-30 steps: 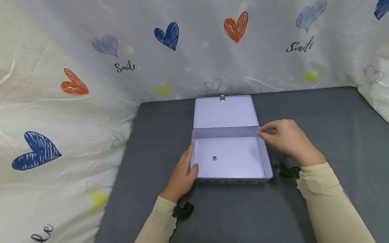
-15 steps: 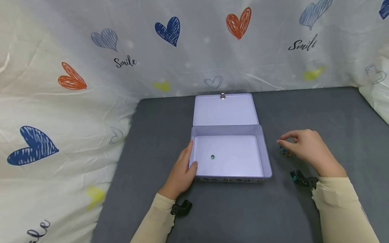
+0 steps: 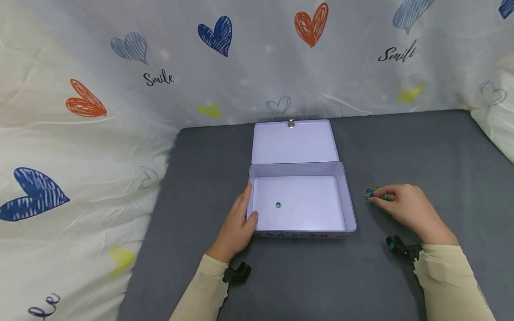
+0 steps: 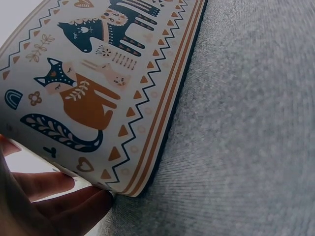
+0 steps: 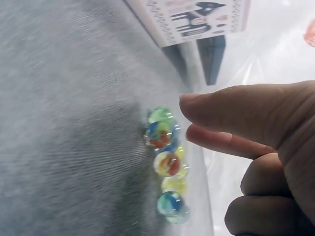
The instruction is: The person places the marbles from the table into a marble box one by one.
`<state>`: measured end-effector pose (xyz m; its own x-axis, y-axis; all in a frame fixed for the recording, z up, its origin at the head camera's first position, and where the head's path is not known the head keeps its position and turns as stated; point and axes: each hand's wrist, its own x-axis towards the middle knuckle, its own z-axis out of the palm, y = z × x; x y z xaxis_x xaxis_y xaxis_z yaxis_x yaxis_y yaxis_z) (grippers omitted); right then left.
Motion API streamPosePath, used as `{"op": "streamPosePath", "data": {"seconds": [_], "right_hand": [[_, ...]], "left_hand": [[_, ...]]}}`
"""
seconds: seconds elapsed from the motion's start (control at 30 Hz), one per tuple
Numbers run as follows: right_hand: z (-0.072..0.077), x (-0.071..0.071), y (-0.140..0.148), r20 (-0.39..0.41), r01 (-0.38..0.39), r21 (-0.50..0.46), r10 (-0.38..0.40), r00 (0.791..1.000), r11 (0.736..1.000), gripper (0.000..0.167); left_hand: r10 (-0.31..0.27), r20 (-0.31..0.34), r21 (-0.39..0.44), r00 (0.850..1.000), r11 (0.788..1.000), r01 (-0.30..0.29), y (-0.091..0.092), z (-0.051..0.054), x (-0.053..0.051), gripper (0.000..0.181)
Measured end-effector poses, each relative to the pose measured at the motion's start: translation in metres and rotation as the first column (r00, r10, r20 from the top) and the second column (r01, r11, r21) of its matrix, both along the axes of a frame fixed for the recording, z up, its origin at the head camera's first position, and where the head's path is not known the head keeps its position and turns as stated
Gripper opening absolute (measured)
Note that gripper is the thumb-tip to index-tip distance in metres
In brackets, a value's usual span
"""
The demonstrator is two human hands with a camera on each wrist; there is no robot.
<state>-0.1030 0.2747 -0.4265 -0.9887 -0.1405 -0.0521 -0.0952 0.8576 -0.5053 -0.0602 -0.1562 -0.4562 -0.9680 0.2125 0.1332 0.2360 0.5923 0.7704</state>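
Observation:
An open tin box (image 3: 303, 232), pale lilac inside, stands on the grey table with its lid (image 3: 295, 142) folded back. One green marble (image 3: 278, 205) lies on its floor, left of centre. My left hand (image 3: 233, 227) holds the left wall, fingers along the outside and thumb over the rim near the front corner. Animal patterns on the outer wall (image 4: 93, 83) show in the left wrist view. Right of the box, my right hand (image 3: 405, 207) is at a cluster of glass marbles (image 5: 168, 163). Thumb and index finger are parted beside them, nothing visible between.
Grey cloth (image 3: 305, 276) covers the table. A pale curtain (image 3: 249, 67) printed with hearts and "Smile" hangs behind and to the left. Black wrist straps (image 3: 237, 273) sit on both arms.
My right hand has moved from the box's right rim to the marbles on the right and lowered among them. My left hand stays on the box. The view has shifted slightly.

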Motion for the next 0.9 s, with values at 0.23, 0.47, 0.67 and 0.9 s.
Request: {"op": "streamPosePath", "data": {"seconds": [0.23, 0.47, 0.67, 0.9], "right_hand": [[-0.006, -0.001, 0.000, -0.009, -0.025, 0.004, 0.025, 1.000, 1.000, 0.024], [-0.010, -0.001, 0.000, -0.015, -0.038, 0.020, 0.039, 0.999, 0.999, 0.022], [-0.012, 0.000, -0.003, -0.013, -0.035, 0.013, 0.036, 0.999, 0.999, 0.023], [-0.015, 0.004, -0.001, 0.038, -0.032, 0.012, 0.031, 0.999, 0.999, 0.027]], "left_hand": [[-0.003, -0.007, 0.017, 1.000, 1.000, 0.003, 0.000, -0.002, -0.001, 0.073], [-0.002, -0.009, 0.016, 1.000, 1.000, 0.002, -0.002, -0.003, -0.001, 0.074], [0.001, 0.000, 0.020, 1.000, 1.000, -0.001, -0.003, -0.002, -0.001, 0.074], [-0.017, 0.005, 0.017, 1.000, 1.000, 0.017, -0.002, -0.001, -0.001, 0.073]]}}
